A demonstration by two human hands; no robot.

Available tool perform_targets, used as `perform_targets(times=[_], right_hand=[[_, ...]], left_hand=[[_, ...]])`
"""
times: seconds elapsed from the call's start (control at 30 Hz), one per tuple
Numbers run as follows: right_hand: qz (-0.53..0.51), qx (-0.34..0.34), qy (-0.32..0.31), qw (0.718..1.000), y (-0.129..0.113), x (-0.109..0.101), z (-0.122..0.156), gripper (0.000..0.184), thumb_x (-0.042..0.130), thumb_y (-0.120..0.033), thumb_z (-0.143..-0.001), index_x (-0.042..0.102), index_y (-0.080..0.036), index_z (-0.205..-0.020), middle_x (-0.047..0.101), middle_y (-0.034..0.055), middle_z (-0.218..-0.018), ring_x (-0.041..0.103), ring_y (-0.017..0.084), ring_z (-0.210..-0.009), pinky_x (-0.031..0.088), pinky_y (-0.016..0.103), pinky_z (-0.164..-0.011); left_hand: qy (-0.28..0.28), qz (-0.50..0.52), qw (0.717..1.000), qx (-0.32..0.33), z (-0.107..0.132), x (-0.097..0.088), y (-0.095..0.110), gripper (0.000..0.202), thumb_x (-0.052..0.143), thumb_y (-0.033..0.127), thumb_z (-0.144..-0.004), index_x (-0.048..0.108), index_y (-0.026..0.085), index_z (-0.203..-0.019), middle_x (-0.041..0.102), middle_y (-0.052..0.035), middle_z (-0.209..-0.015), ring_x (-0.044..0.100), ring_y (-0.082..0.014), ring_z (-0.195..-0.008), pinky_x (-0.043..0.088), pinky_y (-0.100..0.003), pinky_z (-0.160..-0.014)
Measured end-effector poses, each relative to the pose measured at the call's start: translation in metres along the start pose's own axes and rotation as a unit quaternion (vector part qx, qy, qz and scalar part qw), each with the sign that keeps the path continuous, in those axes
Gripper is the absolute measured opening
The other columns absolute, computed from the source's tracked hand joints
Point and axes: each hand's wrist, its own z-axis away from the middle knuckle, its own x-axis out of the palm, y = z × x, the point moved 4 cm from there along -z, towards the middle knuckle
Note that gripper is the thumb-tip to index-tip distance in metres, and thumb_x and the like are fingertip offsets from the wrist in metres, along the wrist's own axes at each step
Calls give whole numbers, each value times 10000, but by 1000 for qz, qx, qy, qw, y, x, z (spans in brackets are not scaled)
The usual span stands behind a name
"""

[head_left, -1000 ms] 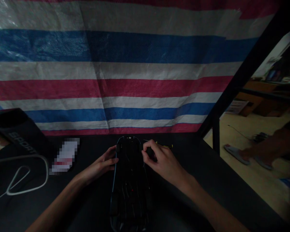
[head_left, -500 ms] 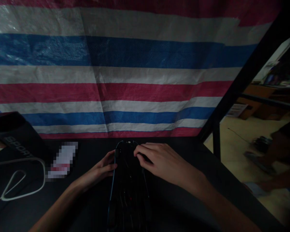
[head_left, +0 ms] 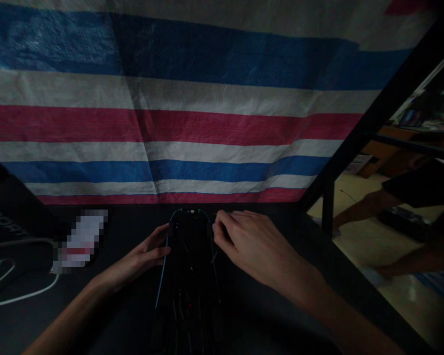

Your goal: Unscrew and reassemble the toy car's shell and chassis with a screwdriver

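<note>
A dark toy car with thin blue edging lies with what looks like its underside up on the black table, its narrow end pointing away from me. My left hand grips its left edge near the far wheel, thumb and fingers against the side. On the other side, my right hand is closed in a pinch beside the far right wheel. A thin strand shows just below its fingertips; what the fingers hold is too dark to make out.
A striped plastic sheet hangs behind the table. To the left are a white cable, a blurred-out phone-shaped item and a black box marked SPORT. A black frame post stands right; a person's legs show beyond.
My right hand has moved from over the car's far end to just outside its right edge. The left hand keeps its hold. The view has shifted, and the person at right has moved.
</note>
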Motion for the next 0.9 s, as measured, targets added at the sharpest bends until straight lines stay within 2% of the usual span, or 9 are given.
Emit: perform_targets(times=[0.07, 0.13, 0.27, 0.37, 0.43, 0.53, 0.63, 0.77, 0.9], right_hand=[[-66, -29, -6, 997, 1, -2, 1, 91, 516, -222, -997, 599, -189, -1011, 718, 38, -957, 689, 211, -884, 471, 340, -780], [-113, -55, -26, 992, 0, -3, 2, 109, 539, -208, -996, 594, -220, -1090, 719, 5, -1002, 689, 185, -900, 475, 320, -804], [-76, -41, -52, 995, -9, -2, 5, 178, 495, -394, -1048, 623, -279, -1097, 719, -14, -821, 697, 218, -726, 446, 336, -661], [-34, -14, -35, 999, -15, -3, 5, 245, 434, -393, -1059, 626, -242, -1072, 701, 22, -751, 688, 247, -688, 442, 360, -646], [-60, -17, -12, 998, -17, -5, 5, 171, 470, -320, -1030, 611, -223, -1046, 708, 27, -812, 692, 234, -775, 473, 378, -762], [-111, -59, -6, 992, -16, -4, 5, 119, 526, -212, -973, 594, -222, -1070, 712, 13, -931, 677, 191, -901, 440, 373, -953], [-96, -81, -25, 992, -16, 0, 7, 192, 484, -249, -1023, 588, -264, -1184, 717, 12, -934, 680, 198, -876, 461, 358, -856], [-35, -43, -26, 998, -17, -2, 8, 254, 410, -388, -1066, 615, -251, -1125, 708, 40, -826, 684, 254, -775, 457, 364, -686], [-87, -58, -9, 994, -18, -9, 7, 172, 495, -265, -1006, 600, -200, -1126, 723, 48, -947, 681, 226, -923, 471, 383, -881]], left_hand=[[-1, -9, 1000, -1, 0, 1, 1, 724, 708, 384, -909, 359, 383, -1544, 251, -15, -1707, 338, -344, -1510, 402, -456, -1158], [-4, -13, 1000, 0, 1, 2, 2, 720, 702, 390, -912, 359, 380, -1545, 259, -17, -1704, 338, -344, -1511, 400, -459, -1161], [4, -9, 1000, 0, 1, 1, 1, 682, 709, 399, -908, 406, 387, -1519, 260, -5, -1704, 328, -348, -1516, 408, -458, -1160], [10, -3, 1000, -1, 0, 1, 0, 686, 728, 401, -895, 425, 375, -1511, 260, -15, -1704, 341, -357, -1509, 412, -459, -1159], [3, 2, 1000, -2, 0, 2, 1, 701, 730, 398, -897, 410, 378, -1520, 258, -18, -1705, 359, -353, -1501, 418, -454, -1158], [4, 1, 1000, -3, 1, 3, 3, 698, 724, 406, -902, 403, 385, -1522, 247, -11, -1709, 340, -345, -1513, 420, -442, -1161], [12, -7, 1000, -7, 1, 2, 3, 697, 721, 419, -901, 406, 378, -1522, 259, -17, -1705, 300, -351, -1530, 410, -451, -1170], [1, -8, 1000, -1, 1, 3, 3, 693, 703, 409, -919, 385, 378, -1534, 285, -33, -1696, 345, -348, -1510, 409, -460, -1167], [-7, -3, 1000, 7, 1, 4, 4, 680, 707, 399, -918, 399, 376, -1524, 249, -32, -1708, 360, -353, -1501, 420, -455, -1152]])
